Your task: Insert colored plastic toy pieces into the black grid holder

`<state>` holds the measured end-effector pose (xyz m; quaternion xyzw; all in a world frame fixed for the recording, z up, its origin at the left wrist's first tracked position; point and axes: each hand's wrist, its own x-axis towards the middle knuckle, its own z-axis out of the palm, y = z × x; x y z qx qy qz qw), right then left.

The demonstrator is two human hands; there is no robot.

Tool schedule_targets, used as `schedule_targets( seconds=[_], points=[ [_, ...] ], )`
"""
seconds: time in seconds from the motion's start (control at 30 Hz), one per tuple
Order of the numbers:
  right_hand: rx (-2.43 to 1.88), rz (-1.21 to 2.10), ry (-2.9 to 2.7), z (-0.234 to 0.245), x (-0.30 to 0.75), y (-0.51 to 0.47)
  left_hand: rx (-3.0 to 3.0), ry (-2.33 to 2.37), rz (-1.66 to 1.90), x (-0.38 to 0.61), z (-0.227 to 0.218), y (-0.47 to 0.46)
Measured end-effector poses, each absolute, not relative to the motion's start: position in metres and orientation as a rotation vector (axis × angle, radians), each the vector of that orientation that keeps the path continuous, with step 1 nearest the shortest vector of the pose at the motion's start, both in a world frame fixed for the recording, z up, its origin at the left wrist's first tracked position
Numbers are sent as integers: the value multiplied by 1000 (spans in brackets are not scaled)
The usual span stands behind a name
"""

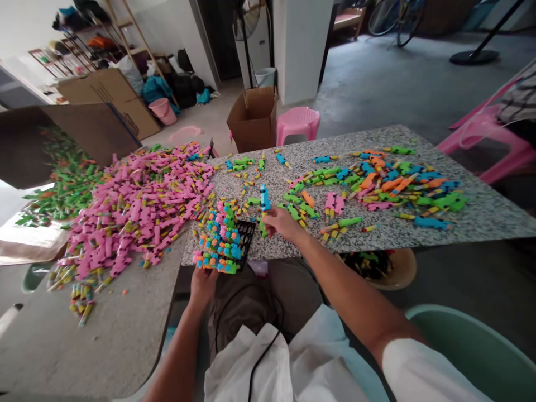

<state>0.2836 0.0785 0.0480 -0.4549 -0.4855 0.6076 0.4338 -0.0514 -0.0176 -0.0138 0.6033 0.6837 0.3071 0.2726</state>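
My right hand (281,221) pinches a small blue plastic piece (264,196), held upright above the granite tabletop. In my left hand (204,286) is the near edge of a black grid rack (248,237), tilted at the table's front edge. Rows of blue, green, orange and pink pieces (221,245) fill most of the rack; its right side shows bare grid. Green pieces (295,209) with yellow ends lie close to my right hand. My left fingers are partly hidden beneath the rack.
A large heap of pink pieces (138,206) covers the left table, with green pieces (71,184) by a cardboard box behind. Mixed pieces (402,181) lie on the right of the granite table (494,212). A pink stool (298,120) and open carton (251,120) stand beyond.
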Motion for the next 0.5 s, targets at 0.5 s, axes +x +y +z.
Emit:
schedule_targets(
  seconds=[0.5],
  points=[
    [-1206,1704,-1479,24,219,96,1674,1898,792,-58,-26,-18]
  ],
)
